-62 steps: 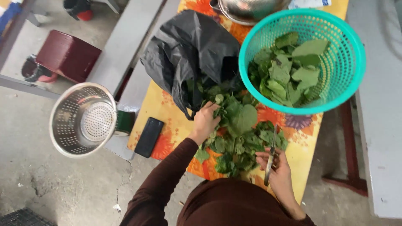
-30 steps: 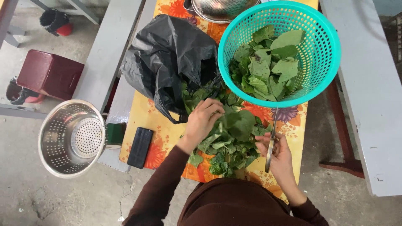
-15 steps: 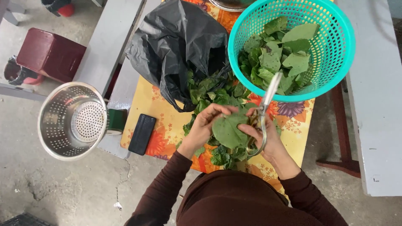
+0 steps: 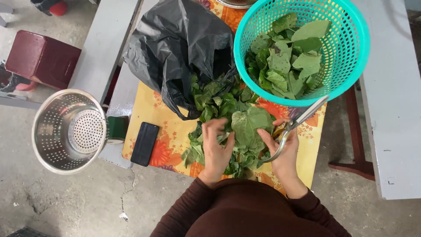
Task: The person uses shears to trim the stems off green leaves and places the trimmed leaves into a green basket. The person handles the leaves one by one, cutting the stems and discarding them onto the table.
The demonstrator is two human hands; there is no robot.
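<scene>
Resting on top of a heap of greens (image 4: 221, 131) near the middle of the table (image 4: 169, 131), a large broad leaf (image 4: 251, 125) is pinched from both sides by the person's hands. The left hand (image 4: 217, 151) lies over the heap with fingers curled, its tips touching the leaf's left edge; how much of the leaf it grips is hidden under the fingers. The right hand (image 4: 285, 153) presses its thumb against the leaf's right edge while its other fingers stay closed through the handles of a pair of scissors (image 4: 298, 123), whose blades point up and to the right toward the far side. Whether the blades are parted is hard to tell, since they overlap the rim of a teal basket (image 4: 351, 52). Both wrists bend inward, dark brown sleeves reaching to them. The basket stands just beyond the heap on the far right, holding more cut leaves. A black plastic bag (image 4: 180, 48) lies open at the far left, greens spilling from its mouth, its inside too dark to read. A black phone (image 4: 144, 144) lies flat on the flowered yellow cloth to the left. A steel colander (image 4: 70, 131) sits further left, off the table, beside a dark red stool (image 4: 41, 59) partly cut off.
</scene>
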